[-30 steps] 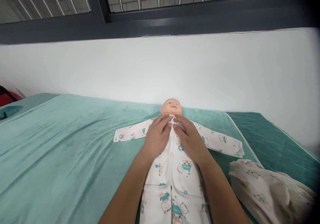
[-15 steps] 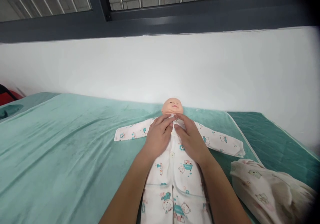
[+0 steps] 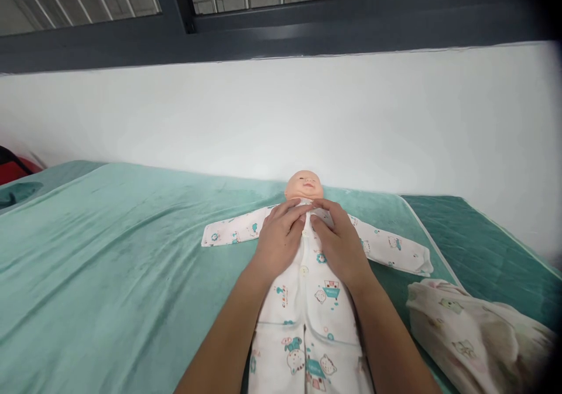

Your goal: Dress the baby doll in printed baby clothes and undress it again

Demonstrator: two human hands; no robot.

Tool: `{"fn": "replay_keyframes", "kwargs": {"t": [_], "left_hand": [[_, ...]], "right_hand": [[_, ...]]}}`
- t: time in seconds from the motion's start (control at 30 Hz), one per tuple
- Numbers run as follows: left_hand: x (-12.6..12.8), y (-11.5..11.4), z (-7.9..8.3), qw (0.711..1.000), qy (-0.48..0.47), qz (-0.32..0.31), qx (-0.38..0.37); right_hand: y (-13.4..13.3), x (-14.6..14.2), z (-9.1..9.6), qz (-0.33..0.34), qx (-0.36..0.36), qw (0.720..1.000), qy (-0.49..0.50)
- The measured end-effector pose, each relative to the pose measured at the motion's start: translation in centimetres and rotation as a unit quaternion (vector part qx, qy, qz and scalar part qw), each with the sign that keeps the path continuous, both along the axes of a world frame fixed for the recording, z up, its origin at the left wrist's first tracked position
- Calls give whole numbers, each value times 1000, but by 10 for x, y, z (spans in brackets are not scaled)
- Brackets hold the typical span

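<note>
A baby doll (image 3: pixel 304 185) lies face up, its head toward the wall. It wears a white baby shirt (image 3: pixel 287 300) with teal animal prints and buttons down the front, the sleeves spread to both sides. Matching pants (image 3: pixel 307 365) show below the hem. My left hand (image 3: pixel 283 233) rests on the upper chest, thumb and index finger closed on the shirt's front edge near the collar. Opposite it, my right hand (image 3: pixel 338 236) pinches the other front edge at the same height. The fingers partly hide the fabric between them.
A light green sheet (image 3: pixel 132 253) covers the bed, with a darker teal quilted cover (image 3: pixel 474 230) at the right. A crumpled printed cloth (image 3: pixel 461 329) lies near the right sleeve. Behind stands a white wall (image 3: pixel 219 119) below a dark window frame (image 3: pixel 281 40). Something red (image 3: pixel 15 171) sits far left.
My right hand has shifted slightly right, its thumb a little farther from my left thumb. My left hand stays almost in place. The view has tilted slightly.
</note>
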State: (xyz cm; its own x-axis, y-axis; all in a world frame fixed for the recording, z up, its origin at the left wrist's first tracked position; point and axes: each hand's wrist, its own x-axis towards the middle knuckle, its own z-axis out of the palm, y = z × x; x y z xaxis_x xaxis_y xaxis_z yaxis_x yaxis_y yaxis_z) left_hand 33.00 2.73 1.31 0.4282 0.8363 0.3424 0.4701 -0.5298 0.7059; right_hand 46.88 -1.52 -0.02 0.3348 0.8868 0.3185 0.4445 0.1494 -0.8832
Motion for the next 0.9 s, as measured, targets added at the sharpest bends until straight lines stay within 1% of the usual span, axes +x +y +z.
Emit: {"fn": "replay_keyframes", "kwargs": {"t": [0.13,0.23,0.33,0.47,0.57,0.67,0.77,0.9], "left_hand": [[1,0,0,1000,-23,8,9],[2,-1,-1,999,-47,13,-3],[1,-2,-1,995,-96,19,-37],[-6,-8,3,983,-148,16,-112],[-16,-13,5,980,-139,-6,-145],[-24,-15,6,980,-125,-42,-150],[-28,-13,4,978,-124,-62,-154],[-30,-10,1,976,-130,-81,-154]], "right_hand": [[-1,0,0,-11,6,1000,13],[-1,0,0,-20,7,999,30],[-1,1,-2,-32,6,998,49],[0,3,-3,-48,7,996,77],[0,4,-4,-53,17,995,87],[-1,4,-2,-56,22,994,95],[-2,3,-1,-31,46,994,95],[-3,3,2,36,82,993,71]]}}
